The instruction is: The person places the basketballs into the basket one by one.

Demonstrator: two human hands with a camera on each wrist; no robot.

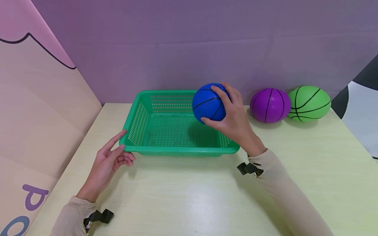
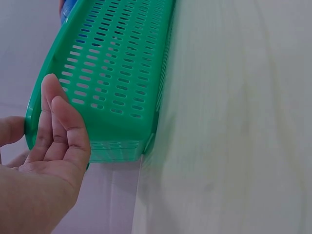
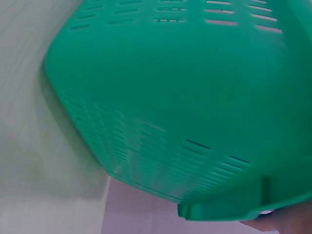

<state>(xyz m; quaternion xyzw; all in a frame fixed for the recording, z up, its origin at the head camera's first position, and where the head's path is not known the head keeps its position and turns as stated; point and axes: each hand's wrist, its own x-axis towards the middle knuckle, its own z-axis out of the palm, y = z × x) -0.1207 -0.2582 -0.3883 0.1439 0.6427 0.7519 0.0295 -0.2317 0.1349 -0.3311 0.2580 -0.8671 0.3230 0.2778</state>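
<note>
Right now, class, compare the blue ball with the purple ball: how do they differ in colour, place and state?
The blue ball is blue; the purple ball is purple. The blue ball is held by the right hand above the green basket; the purple ball rests untouched on the table beside the green ball. Both are round, with black basketball lines.

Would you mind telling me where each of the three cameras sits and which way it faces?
Head: looks forward and down at the table; both forearms show, the right hand gripping the blue ball over the green basket, the left hand at its corner.
Left wrist: looks along the palm at the basket's slotted wall.
Right wrist: faces the basket's outside; a sliver of hand shows.
All three share the basket.
</note>
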